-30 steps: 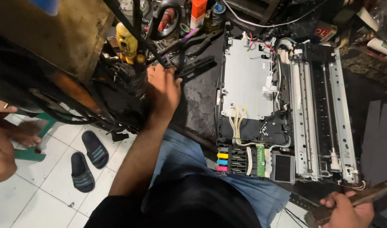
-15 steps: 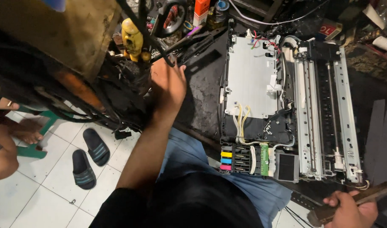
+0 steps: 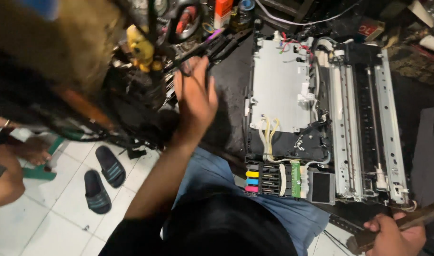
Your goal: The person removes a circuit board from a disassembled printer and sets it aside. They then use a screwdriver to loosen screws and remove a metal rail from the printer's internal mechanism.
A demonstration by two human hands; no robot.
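While apart, hands [image 3: 196,97] flanking printer [image 3: 321,123]

L hand [image 3: 194,97] on dark bench by opened printer [image 3: 321,123]; R hand [image 3: 392,234] grips wooden handle [image 3: 416,219].

An orange and white box [image 3: 223,13] is standing upright at the counter's far edge, just left of a dark round tin [image 3: 245,10] with a blue lid. A flat dark pack with a red label [image 3: 370,28] is lying near the far right corner. A white packet [image 3: 432,43] is showing at the right edge, partly cut off. On the opened printer's near side, yellow, cyan and magenta colour labels [image 3: 252,181] are sitting stacked on the ink cartridge block.
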